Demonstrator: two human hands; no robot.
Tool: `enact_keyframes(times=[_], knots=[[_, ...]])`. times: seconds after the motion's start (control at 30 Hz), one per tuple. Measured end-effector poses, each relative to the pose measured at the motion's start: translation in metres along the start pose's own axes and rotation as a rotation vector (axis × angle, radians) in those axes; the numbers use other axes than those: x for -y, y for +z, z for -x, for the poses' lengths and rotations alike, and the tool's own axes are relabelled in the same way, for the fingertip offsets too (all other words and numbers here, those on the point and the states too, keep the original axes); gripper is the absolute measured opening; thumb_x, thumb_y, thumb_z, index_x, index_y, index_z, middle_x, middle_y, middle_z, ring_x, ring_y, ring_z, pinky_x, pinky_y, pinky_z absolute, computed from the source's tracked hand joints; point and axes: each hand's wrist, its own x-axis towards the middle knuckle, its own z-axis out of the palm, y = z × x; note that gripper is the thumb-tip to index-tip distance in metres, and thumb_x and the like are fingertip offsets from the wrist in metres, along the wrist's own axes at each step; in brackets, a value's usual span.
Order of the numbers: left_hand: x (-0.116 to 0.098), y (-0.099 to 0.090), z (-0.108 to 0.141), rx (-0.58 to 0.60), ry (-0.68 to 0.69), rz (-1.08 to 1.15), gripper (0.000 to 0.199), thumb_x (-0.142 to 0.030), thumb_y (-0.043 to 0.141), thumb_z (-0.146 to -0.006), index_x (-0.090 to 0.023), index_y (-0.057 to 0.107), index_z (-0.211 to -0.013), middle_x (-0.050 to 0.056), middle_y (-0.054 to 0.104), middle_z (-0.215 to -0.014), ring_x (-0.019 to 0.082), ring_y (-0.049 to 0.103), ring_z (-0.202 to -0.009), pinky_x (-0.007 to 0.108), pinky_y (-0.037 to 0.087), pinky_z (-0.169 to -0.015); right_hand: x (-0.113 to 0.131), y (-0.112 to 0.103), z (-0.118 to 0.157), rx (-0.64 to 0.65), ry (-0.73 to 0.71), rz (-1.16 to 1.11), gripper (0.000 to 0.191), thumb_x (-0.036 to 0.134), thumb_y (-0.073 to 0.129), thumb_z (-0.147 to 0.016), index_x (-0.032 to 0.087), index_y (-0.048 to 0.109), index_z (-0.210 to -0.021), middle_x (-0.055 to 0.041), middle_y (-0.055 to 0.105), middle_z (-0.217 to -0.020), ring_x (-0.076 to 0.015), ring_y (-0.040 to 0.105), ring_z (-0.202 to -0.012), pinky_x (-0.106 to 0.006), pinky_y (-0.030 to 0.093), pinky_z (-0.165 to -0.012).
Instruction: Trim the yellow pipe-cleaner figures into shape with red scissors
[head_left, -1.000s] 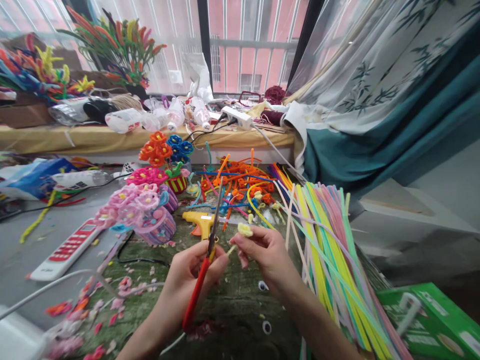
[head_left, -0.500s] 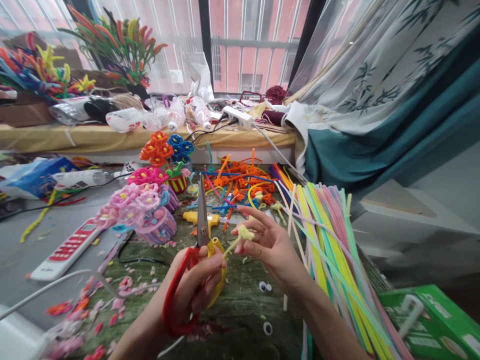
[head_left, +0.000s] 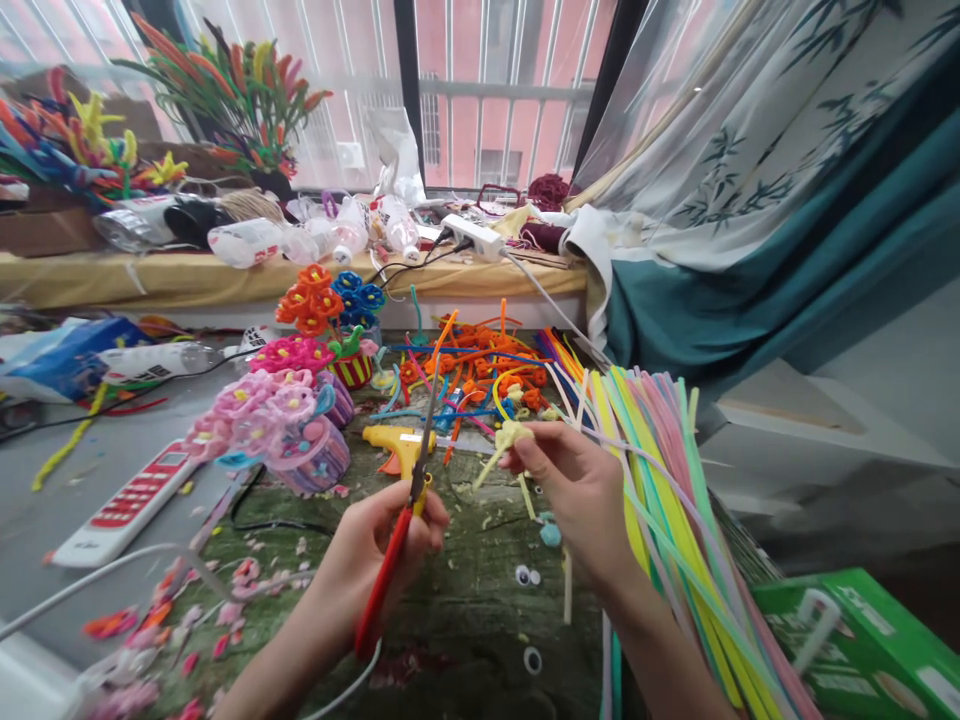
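Red-handled scissors are held in my left hand, their blades pointing up and away. My right hand pinches a small pale yellow pipe-cleaner flower, whose short stem points down to the left. A gap separates the scissors from the flower. Behind the blades lies a yellow glue gun. Loose googly eyes and a pale yellow stem piece rest on the dark green mat below my hands.
Long pastel pipe cleaners lie at right, beside a green box. Orange pieces are heaped at the back. Potted pipe-cleaner flowers, a white-and-red remote and a white cable are on the left.
The stem has left my left hand's fingers, and my right hand now pinches the flower, slightly higher and further right. The scissors have turned edge-on and their blades tilt right.
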Motion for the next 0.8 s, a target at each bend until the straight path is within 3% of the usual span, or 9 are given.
enact_keyframes(times=[0.13, 0.3, 0.43, 0.5, 0.6, 0.8], knots=[[0.001, -0.003, -0.003, 0.017, 0.028, -0.075, 0.066, -0.080, 0.065, -0.065, -0.016, 0.063, -0.083, 0.000, 0.059, -0.068, 0.006, 0.038, -0.047, 0.018, 0.025, -0.038, 0.001, -0.004, -0.003, -0.126, -0.088, 0.039, 0.013, 0.033, 0.078, -0.080, 0.023, 0.073, -0.087, 0.0021, 0.075, -0.074, -0.0121, 0.072, -0.065, -0.021, 0.058, -0.063], [0.002, -0.011, -0.009, 0.098, 0.016, -0.178, 0.060, -0.075, 0.067, -0.067, -0.017, 0.064, -0.081, 0.001, 0.062, -0.069, 0.012, 0.050, -0.057, 0.021, 0.039, -0.049, 0.002, -0.006, -0.004, -0.229, -0.127, 0.119, 0.014, 0.029, 0.079, -0.077, 0.021, 0.072, -0.088, 0.0008, 0.075, -0.073, -0.0146, 0.073, -0.063, -0.025, 0.060, -0.062], [0.006, -0.013, -0.009, 0.118, -0.016, -0.195, 0.052, -0.067, 0.071, -0.067, -0.018, 0.064, -0.085, 0.001, 0.063, -0.073, 0.011, 0.049, -0.055, 0.020, 0.036, -0.046, 0.002, -0.006, -0.004, -0.249, -0.139, 0.112, 0.015, 0.024, 0.079, -0.075, 0.022, 0.072, -0.088, 0.0011, 0.075, -0.076, -0.0140, 0.073, -0.066, -0.024, 0.061, -0.063], [0.008, -0.011, -0.008, 0.074, -0.015, -0.187, 0.047, -0.063, 0.069, -0.071, -0.020, 0.064, -0.088, 0.002, 0.063, -0.077, 0.012, 0.052, -0.058, 0.019, 0.036, -0.045, 0.002, -0.007, -0.005, -0.240, -0.143, 0.079, 0.017, 0.022, 0.080, -0.074, 0.023, 0.072, -0.089, 0.0018, 0.076, -0.078, -0.0132, 0.073, -0.067, -0.023, 0.061, -0.065], [0.011, -0.007, -0.008, -0.081, -0.029, -0.223, 0.039, -0.057, 0.056, -0.082, -0.022, 0.062, -0.096, 0.001, 0.061, -0.079, 0.011, 0.052, -0.054, 0.018, 0.033, -0.041, 0.002, -0.008, -0.006, -0.228, -0.150, 0.047, 0.019, 0.021, 0.081, -0.073, 0.023, 0.073, -0.090, 0.0023, 0.076, -0.076, -0.0132, 0.073, -0.066, -0.023, 0.062, -0.064], [0.003, -0.007, -0.009, -0.157, 0.075, -0.487, 0.024, -0.040, 0.071, -0.068, -0.020, 0.062, -0.078, -0.004, 0.058, -0.065, 0.012, 0.049, -0.056, 0.022, 0.037, -0.053, 0.005, -0.010, -0.005, -0.254, -0.141, 0.036, 0.017, 0.023, 0.082, -0.074, 0.022, 0.072, -0.087, 0.0038, 0.074, -0.069, -0.0116, 0.070, -0.058, -0.020, 0.058, -0.054]])
